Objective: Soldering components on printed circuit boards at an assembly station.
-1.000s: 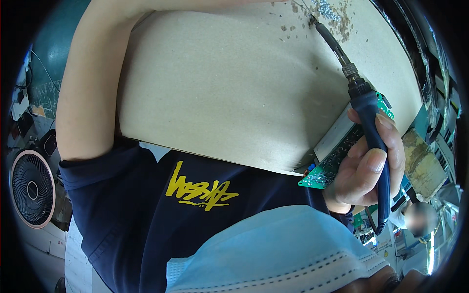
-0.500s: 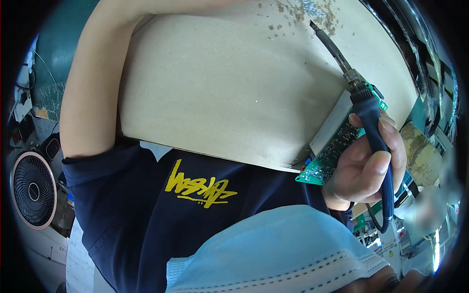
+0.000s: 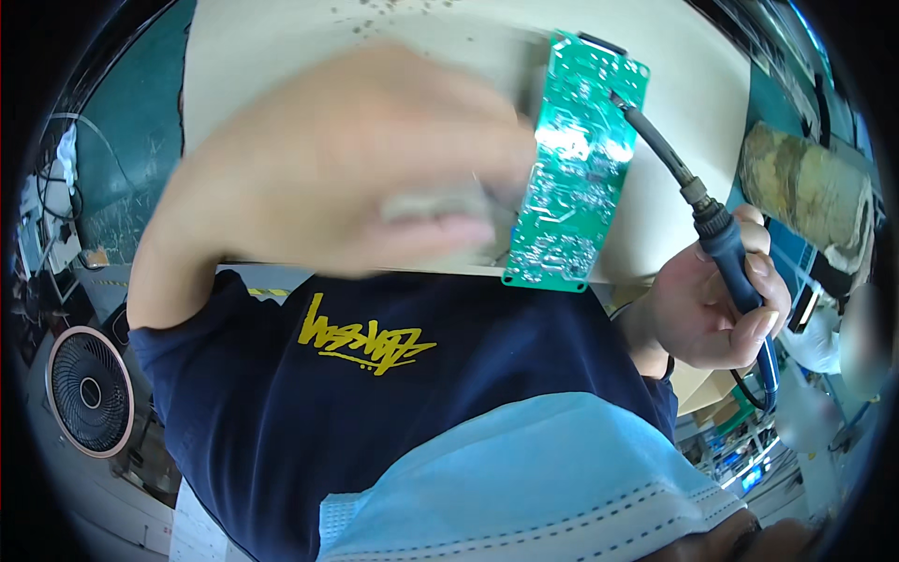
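My right hand (image 3: 716, 309) is closed around the dark blue handle of a soldering iron (image 3: 716, 229). The iron slants up and left, its dark tip over the upper part of a green circuit board (image 3: 579, 192); whether they touch I cannot tell. Shiny solder joints cover the board's upward side. It stands long-ways on the pale work surface (image 3: 506, 37), with its lower end at the near edge. Left of the board, my left hand (image 3: 375, 159) is smeared by motion, fingertips close to the board's left edge. What it holds, if anything, cannot be made out.
Small brown crumbs (image 3: 375, 14) lie at the far side of the surface. A worn, brownish roll-like object (image 3: 801, 173) is at the right. A round fan (image 3: 91, 391) stands at the lower left. The iron's cord (image 3: 749, 393) hangs below my right hand.
The circuit board, partly behind my right hand before, now lies left of it with its soldered side in full view. My left hand has come down from the far edge toward the board.
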Action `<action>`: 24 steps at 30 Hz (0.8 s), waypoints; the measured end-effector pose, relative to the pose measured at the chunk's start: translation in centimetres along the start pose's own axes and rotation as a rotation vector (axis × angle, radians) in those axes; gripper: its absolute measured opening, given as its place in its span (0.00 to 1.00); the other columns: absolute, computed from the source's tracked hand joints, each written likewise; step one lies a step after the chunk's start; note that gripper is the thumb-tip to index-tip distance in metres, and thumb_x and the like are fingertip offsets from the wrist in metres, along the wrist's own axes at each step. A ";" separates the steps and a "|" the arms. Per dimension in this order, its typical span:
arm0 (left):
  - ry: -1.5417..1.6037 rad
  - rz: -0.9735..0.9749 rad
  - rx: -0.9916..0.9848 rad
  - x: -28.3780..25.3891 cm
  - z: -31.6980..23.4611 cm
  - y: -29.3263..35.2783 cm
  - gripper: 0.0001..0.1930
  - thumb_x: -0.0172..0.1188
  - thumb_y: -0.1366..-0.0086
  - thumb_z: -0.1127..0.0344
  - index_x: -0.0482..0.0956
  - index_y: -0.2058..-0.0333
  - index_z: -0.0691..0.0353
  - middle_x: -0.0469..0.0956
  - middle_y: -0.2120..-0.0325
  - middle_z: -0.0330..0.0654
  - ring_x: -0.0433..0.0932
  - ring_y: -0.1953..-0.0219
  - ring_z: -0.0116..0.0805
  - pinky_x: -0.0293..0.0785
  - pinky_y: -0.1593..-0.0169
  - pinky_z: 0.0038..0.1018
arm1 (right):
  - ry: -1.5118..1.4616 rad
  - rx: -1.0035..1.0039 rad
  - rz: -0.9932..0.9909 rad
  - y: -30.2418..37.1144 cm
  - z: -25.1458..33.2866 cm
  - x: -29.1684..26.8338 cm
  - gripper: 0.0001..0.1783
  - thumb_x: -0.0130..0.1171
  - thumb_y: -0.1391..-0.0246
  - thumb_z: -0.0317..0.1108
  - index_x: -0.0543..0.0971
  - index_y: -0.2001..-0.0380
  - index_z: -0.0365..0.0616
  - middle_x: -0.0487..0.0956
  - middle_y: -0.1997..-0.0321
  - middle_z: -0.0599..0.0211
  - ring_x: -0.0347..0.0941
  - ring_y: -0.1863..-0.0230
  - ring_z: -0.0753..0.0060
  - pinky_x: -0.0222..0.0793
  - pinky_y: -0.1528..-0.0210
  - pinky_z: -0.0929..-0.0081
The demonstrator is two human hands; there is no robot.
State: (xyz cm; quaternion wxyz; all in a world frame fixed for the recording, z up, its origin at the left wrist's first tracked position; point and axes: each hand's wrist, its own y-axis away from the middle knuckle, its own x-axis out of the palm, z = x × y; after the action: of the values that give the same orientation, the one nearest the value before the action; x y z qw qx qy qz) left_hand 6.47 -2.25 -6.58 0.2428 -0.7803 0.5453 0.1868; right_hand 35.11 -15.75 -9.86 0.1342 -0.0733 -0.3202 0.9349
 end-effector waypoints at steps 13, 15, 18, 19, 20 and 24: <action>-0.389 -0.081 -0.007 7.3 -1.1 -3.5 0.27 0.72 0.52 0.58 0.81 0.51 0.51 0.67 0.76 0.34 0.72 0.74 0.33 0.70 0.71 0.28 | -0.088 -0.226 -0.046 1.0 -1.6 -2.6 0.23 0.43 0.35 0.47 0.78 0.60 0.36 0.66 0.84 0.69 0.58 0.83 0.70 0.49 0.70 0.64; -0.330 -0.076 0.007 6.3 -0.9 -3.9 0.25 0.71 0.50 0.60 0.81 0.51 0.54 0.69 0.75 0.35 0.73 0.74 0.35 0.71 0.70 0.29 | -0.082 -0.243 -0.032 1.2 -1.6 -2.5 0.23 0.43 0.34 0.46 0.78 0.61 0.36 0.66 0.85 0.69 0.58 0.83 0.70 0.49 0.70 0.65; -0.275 -0.137 0.040 4.9 -0.5 -4.1 0.23 0.71 0.49 0.63 0.80 0.53 0.60 0.72 0.75 0.40 0.75 0.72 0.40 0.72 0.68 0.32 | -0.066 -0.251 -0.030 1.3 -1.6 -2.4 0.22 0.44 0.34 0.44 0.78 0.61 0.35 0.66 0.84 0.68 0.60 0.82 0.70 0.50 0.70 0.64; -0.309 -0.260 0.098 4.7 -0.1 -4.4 0.23 0.71 0.49 0.64 0.80 0.53 0.61 0.73 0.75 0.41 0.75 0.72 0.42 0.72 0.68 0.33 | -0.038 -0.252 -0.021 1.4 -1.6 -2.3 0.21 0.44 0.34 0.44 0.77 0.62 0.35 0.66 0.84 0.68 0.61 0.82 0.70 0.51 0.70 0.64; -0.289 -0.246 0.063 4.7 0.3 -4.5 0.23 0.71 0.49 0.64 0.80 0.54 0.63 0.73 0.75 0.43 0.75 0.71 0.43 0.72 0.67 0.34 | -0.024 -0.254 -0.015 1.4 -1.6 -2.2 0.21 0.44 0.34 0.44 0.77 0.62 0.35 0.66 0.84 0.68 0.61 0.82 0.70 0.52 0.70 0.64; -0.039 -0.580 0.081 4.5 2.5 -5.3 0.05 0.67 0.43 0.75 0.80 0.69 0.64 0.77 0.75 0.43 0.72 0.77 0.34 0.64 0.75 0.25 | 0.045 -0.253 0.030 1.4 -1.5 -2.0 0.19 0.44 0.35 0.44 0.75 0.64 0.37 0.66 0.83 0.68 0.62 0.81 0.70 0.53 0.70 0.63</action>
State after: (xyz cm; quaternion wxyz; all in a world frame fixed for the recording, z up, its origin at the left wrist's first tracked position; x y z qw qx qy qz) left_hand 12.85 -2.68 -10.16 0.3274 -0.8895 0.3018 0.1026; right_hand 37.07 -16.55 -11.84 0.1168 -0.1153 -0.4315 0.8871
